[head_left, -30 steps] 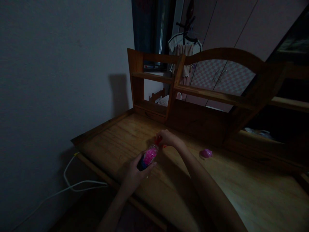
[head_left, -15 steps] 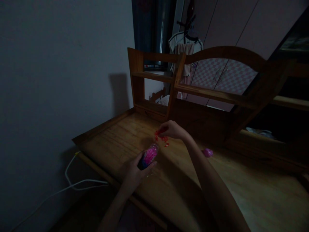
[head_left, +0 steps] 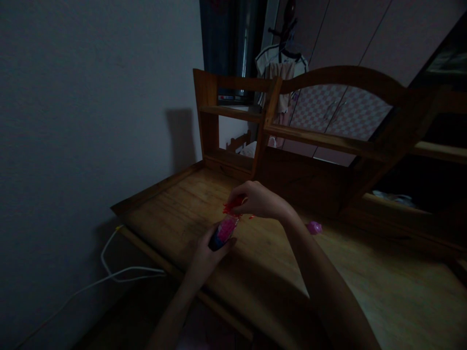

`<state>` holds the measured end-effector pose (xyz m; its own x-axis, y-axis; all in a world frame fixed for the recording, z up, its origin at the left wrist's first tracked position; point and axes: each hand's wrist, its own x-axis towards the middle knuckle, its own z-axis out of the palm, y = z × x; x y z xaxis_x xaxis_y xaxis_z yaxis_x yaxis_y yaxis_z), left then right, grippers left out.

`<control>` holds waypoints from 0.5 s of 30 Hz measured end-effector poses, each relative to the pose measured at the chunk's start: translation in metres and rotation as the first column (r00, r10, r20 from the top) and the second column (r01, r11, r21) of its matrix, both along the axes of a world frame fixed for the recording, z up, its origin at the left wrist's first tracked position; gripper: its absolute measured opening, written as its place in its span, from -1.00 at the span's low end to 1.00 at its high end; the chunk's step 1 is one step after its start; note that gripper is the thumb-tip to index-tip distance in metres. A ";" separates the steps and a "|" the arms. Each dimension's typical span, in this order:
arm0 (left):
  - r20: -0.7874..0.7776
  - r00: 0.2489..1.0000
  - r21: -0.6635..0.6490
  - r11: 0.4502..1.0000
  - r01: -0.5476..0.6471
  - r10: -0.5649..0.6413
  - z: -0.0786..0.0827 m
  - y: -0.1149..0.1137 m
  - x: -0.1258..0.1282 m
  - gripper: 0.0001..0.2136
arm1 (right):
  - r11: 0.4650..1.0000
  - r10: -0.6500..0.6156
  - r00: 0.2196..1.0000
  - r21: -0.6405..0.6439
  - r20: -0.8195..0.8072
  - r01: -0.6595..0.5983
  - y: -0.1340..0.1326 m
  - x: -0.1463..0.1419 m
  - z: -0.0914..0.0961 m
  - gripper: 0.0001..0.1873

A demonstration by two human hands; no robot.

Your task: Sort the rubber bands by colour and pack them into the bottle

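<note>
My left hand point(head_left: 207, 252) is wrapped round a small clear jar point(head_left: 225, 230), held tilted above the desk. Pink pieces fill its upper part, and the lower part looks dark blue. Right at the jar's mouth, my right hand point(head_left: 255, 198) pinches a bunch of small red pieces point(head_left: 233, 206), some of them sticking out past the fingers. They are too small and dim to name exactly. A shiny purple-pink lid-like object point(head_left: 314, 227) lies on the desk, to the right of my right forearm.
The wooden desk point(head_left: 164, 209) has a shelf unit point(head_left: 233, 114) along its back. A white cable point(head_left: 134, 269) hangs by the desk's left front edge, near the wall point(head_left: 91, 97). Clothes point(head_left: 280, 73) hang on a stand behind, before a pink wardrobe point(head_left: 339, 39).
My right hand has moved left and down with the red pieces, from above the jar to its mouth. My left hand still holds the jar in nearly the same place.
</note>
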<state>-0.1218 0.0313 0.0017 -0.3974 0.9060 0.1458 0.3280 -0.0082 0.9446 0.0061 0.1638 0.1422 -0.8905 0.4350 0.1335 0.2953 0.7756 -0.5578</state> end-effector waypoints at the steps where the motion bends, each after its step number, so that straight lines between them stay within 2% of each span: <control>1: -0.003 1.000 0.004 1.000 -0.005 0.005 -0.001 0.001 0.000 -0.48 | 1.000 0.000 1.000 0.018 -0.001 0.000 0.000 0.000 0.000 -0.84; 7: 0.010 1.000 0.011 1.000 -0.015 0.015 -0.005 0.002 -0.001 -0.47 | 0.998 0.016 1.000 0.069 -0.006 -0.015 -0.003 0.002 0.003 -0.84; 15: 0.048 0.999 0.024 1.000 0.016 -0.017 -0.006 0.003 0.000 -0.50 | 0.999 0.037 0.999 0.014 0.027 -0.038 -0.002 0.005 0.006 -0.86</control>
<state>-0.1223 0.0348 -0.0041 -0.3898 0.9088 0.1487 0.2818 -0.0361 0.9588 0.0115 0.1615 0.1478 -0.9095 0.3994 0.1156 0.2804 0.7944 -0.5387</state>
